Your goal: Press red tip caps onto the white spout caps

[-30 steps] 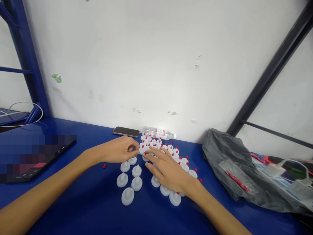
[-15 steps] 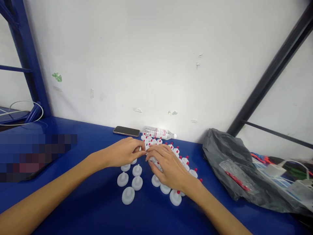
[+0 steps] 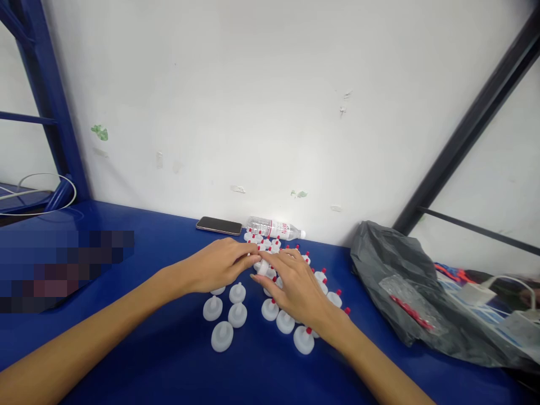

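My left hand (image 3: 223,262) is closed in a pinch, its thumb and finger tips touching the fingers of my right hand. What it pinches is too small or hidden to make out. Between the thumb and forefinger of my right hand (image 3: 293,281) sits a small white nozzle bottle (image 3: 264,267), partly covered by the fingers. Several white nozzle bottles with bare tips, one of them nearest the front (image 3: 221,336), stand below my left hand. Around and beneath my right hand are several more with red tips, such as a red-tipped bottle (image 3: 304,340) by the wrist.
A black phone (image 3: 219,225) and a clear water bottle (image 3: 276,229) lie along the wall on the blue table (image 3: 169,360). To the right, a dark plastic bag (image 3: 379,264) carries a clear packet of red pieces (image 3: 411,313). White chargers (image 3: 476,293) lie beyond it.
Both hands have shifted slightly, and the white nozzle bottle between my right thumb and forefinger now shows more. My left fingertips have moved a little to the right.
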`<state>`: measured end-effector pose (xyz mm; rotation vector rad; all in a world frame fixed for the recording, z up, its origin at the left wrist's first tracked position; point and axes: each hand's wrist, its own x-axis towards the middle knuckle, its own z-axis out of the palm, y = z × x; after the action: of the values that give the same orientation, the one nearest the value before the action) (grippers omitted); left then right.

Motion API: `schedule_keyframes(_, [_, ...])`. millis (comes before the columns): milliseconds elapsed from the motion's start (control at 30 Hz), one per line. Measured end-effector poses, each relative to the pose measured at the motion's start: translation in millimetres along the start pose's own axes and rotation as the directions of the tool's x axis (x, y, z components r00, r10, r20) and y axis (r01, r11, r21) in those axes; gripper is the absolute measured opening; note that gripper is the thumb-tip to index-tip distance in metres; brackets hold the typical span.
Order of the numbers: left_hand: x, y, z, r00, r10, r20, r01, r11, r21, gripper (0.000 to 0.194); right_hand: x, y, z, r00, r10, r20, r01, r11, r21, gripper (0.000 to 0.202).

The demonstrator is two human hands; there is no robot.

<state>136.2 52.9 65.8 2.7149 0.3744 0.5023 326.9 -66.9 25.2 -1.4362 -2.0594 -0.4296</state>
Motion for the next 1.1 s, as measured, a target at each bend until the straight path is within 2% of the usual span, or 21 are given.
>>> schedule_keyframes(133, [5, 0, 1.4, 1.0, 0.004, -0.027, -0.004, 1.0, 0.016, 0.041, 5, 0, -3, 0.996, -0.061, -0.07, 0.056, 0.997, -0.062, 0.031])
schedule_keyframes(233, [8, 1, 1.5, 0.999, -0.01, -0.048, 0.011, 1.0, 0.01, 0.046, 10, -5, -5, 0.982, -0.142, -0.123, 0.115, 0.972, -0.203, 0.028])
schedule_keyframes(333, [9, -3, -7.2, 0.999, -0.018, -0.032, 0.018, 1.0, 0.006, 0.047, 12, -5, -11, 0.966, -0.209, -0.155, 0.149, 0.932, -0.33, 0.028])
schedule_keyframes(433, [3, -23, -27.9, 0.994, -0.102, -0.044, 0.103, 0.994, 0.034, 0.046, 9, 12, -24, 0.949, -0.221, -0.224, 0.101, 0.887, -0.45, 0.034])
schedule_keyframes(533, [-5, -55, -47.3, 0.963, -0.252, -0.1, 0.263, 0.957, 0.12, 0.043, 6, 35, -37, 0.933, -0.123, -0.339, -0.056, 0.879, -0.473, 0.026])
schedule_keyframes(600, [-10, -72, -51.5, 0.938, -0.339, -0.065, 0.345, 0.923, 0.172, 0.039, 5, 43, -39, 0.938, -0.076, -0.338, -0.082, 0.898, -0.431, 0.025])
schedule_keyframes(667, [-13, -81, -48.7, 0.918, -0.396, 0.008, 0.387, 0.901, 0.196, 0.031, 5, 41, -35, 0.955, -0.058, -0.292, -0.058, 0.926, -0.372, 0.027])
schedule_keyframes(767, [-14, -79, -40.1, 0.899, -0.414, 0.142, 0.387, 0.904, 0.184, 0.021, 5, 27, -23, 0.98, -0.052, -0.194, -0.005, 0.96, -0.281, 0.031])
schedule_keyframes(833, [-13, -75, -36.7, 0.896, -0.403, 0.188, 0.376, 0.912, 0.166, 0.017, 5, 16, -17, 0.987, -0.044, -0.153, 0.006, 0.971, -0.241, 0.035])
schedule_keyframes(967, [-11, -64, -38.7, 0.92, -0.371, 0.125, 0.358, 0.927, 0.113, 0.015, 5, 4, -14, 0.985, -0.073, -0.154, 0.044, 0.982, -0.181, 0.036])
schedule_keyframes(1100, [-7, -39, -43.2, 0.954, -0.287, 0.085, 0.292, 0.955, -0.05, 0.027, 4, -3, -14, 0.987, -0.065, -0.146, 0.05, 0.994, -0.1, 0.042])
